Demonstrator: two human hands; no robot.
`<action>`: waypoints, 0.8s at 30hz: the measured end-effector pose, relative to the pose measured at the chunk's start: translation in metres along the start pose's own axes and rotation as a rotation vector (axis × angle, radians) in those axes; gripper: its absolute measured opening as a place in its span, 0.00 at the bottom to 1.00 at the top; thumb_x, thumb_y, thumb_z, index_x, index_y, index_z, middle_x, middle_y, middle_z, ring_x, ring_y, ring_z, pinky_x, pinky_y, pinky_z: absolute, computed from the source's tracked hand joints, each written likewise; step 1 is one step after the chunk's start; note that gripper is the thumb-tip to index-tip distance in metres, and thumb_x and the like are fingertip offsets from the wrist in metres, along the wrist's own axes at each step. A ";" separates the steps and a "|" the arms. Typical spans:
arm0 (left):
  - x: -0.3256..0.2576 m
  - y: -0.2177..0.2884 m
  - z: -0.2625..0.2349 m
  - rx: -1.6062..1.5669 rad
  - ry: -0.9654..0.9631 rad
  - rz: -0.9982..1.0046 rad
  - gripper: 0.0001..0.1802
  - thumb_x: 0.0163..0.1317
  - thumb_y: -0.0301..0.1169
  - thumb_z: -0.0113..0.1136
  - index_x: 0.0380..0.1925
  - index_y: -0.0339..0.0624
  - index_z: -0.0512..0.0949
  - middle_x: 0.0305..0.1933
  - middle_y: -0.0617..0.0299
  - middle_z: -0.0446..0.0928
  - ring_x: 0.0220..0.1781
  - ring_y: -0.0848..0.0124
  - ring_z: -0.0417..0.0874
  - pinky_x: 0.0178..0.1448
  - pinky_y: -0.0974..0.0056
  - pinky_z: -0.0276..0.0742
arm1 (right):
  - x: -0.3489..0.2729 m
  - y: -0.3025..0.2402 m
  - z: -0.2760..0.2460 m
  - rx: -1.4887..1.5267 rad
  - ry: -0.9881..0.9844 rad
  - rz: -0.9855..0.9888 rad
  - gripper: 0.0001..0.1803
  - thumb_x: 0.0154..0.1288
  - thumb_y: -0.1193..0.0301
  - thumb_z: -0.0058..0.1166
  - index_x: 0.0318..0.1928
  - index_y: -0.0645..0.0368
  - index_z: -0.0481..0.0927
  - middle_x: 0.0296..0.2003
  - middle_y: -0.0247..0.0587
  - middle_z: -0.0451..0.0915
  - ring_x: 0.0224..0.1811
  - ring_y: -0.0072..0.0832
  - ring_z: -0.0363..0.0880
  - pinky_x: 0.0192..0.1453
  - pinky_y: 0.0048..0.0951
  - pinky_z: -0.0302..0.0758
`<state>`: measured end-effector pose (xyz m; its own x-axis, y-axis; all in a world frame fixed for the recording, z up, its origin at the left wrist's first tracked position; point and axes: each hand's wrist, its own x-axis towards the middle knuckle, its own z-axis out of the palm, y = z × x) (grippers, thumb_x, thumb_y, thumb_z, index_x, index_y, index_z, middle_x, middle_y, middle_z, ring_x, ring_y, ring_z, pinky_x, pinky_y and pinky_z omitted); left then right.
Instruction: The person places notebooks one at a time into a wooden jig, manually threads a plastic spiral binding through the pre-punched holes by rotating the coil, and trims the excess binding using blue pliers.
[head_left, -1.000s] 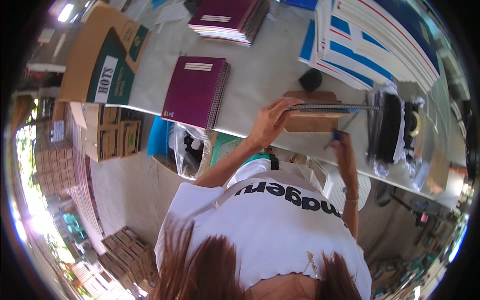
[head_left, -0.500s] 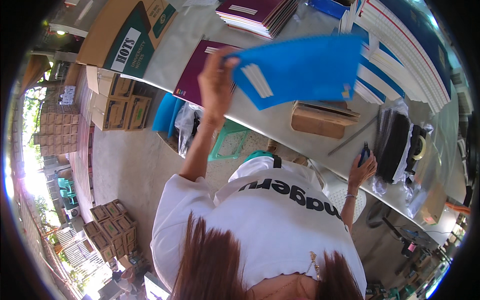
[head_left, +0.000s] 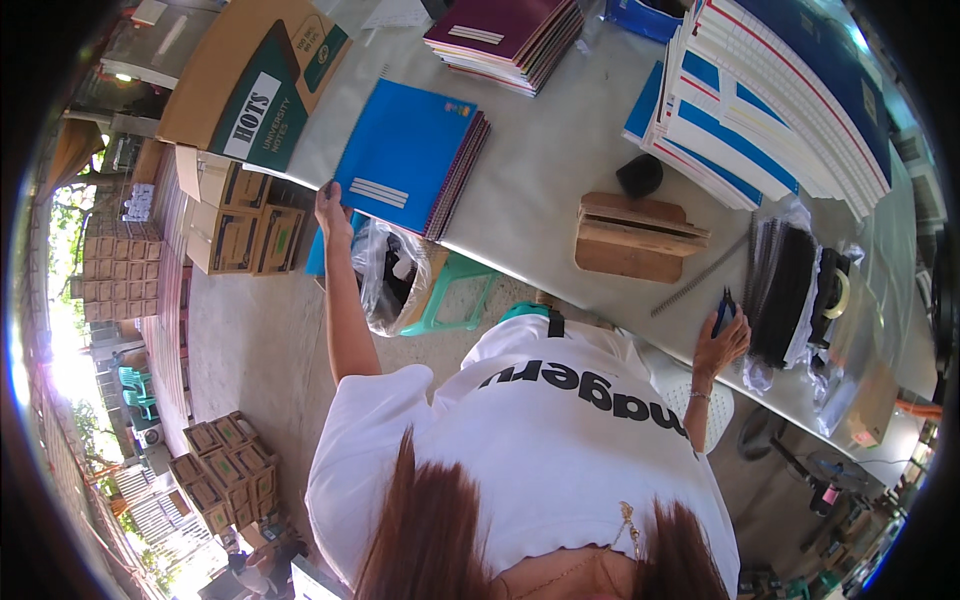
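Note:
A blue spiral notebook (head_left: pixel 405 150) with white label lines lies on a small stack of notebooks (head_left: pixel 462 185) with maroon covers, at the left part of the table edge. My left hand (head_left: pixel 332 208) holds the notebook's near left corner, fingers closed round it. On the right, my right hand (head_left: pixel 722 345) rests at the table's front edge, closed on pliers (head_left: pixel 726 308) with dark blue handles, their tips pointing away from me. Left of it on the tabletop are a loose wire coil (head_left: pixel 700 278) and a wooden stand (head_left: pixel 640 240) with a slot.
A taller notebook pile (head_left: pixel 500 40) and a big leaning row of blue and white notebooks (head_left: pixel 760 120) stand farther back. A black round object (head_left: pixel 640 175) sits behind the stand. Bundled black coils (head_left: pixel 785 290) lie right; a carton (head_left: pixel 250 85) stands far left. Below hangs a plastic-lined bin (head_left: pixel 390 280).
My left hand has brought the blue notebook left and down onto the maroon stack, turning it. The black round object has come into view. My right hand still holds the pliers in the same place.

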<state>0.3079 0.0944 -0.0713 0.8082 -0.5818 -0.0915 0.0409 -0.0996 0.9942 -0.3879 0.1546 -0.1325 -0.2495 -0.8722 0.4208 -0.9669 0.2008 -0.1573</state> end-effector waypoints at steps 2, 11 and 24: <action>0.007 -0.011 0.003 0.159 -0.001 0.029 0.14 0.65 0.37 0.58 0.48 0.46 0.75 0.43 0.64 0.77 0.39 0.72 0.76 0.34 0.65 0.73 | 0.000 0.001 -0.001 0.001 -0.015 0.016 0.28 0.64 0.59 0.54 0.62 0.53 0.67 0.55 0.43 0.69 0.60 0.42 0.63 0.64 0.47 0.59; 0.027 -0.035 -0.017 0.837 0.114 0.352 0.13 0.58 0.39 0.63 0.40 0.48 0.84 0.43 0.54 0.80 0.50 0.55 0.74 0.58 0.53 0.66 | 0.000 -0.002 -0.003 0.021 0.011 0.012 0.27 0.64 0.59 0.55 0.62 0.53 0.67 0.55 0.43 0.70 0.61 0.43 0.63 0.65 0.46 0.59; -0.056 0.018 0.172 1.044 -0.518 0.804 0.34 0.61 0.60 0.53 0.63 0.58 0.69 0.71 0.55 0.58 0.72 0.53 0.56 0.72 0.40 0.47 | 0.001 -0.004 -0.002 -0.008 0.017 0.034 0.27 0.64 0.59 0.55 0.61 0.53 0.68 0.55 0.43 0.71 0.60 0.43 0.64 0.65 0.45 0.59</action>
<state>0.1620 -0.0135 -0.0582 0.0896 -0.9680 0.2343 -0.9518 -0.0139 0.3065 -0.3842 0.1542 -0.1294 -0.2827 -0.8571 0.4308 -0.9584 0.2334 -0.1644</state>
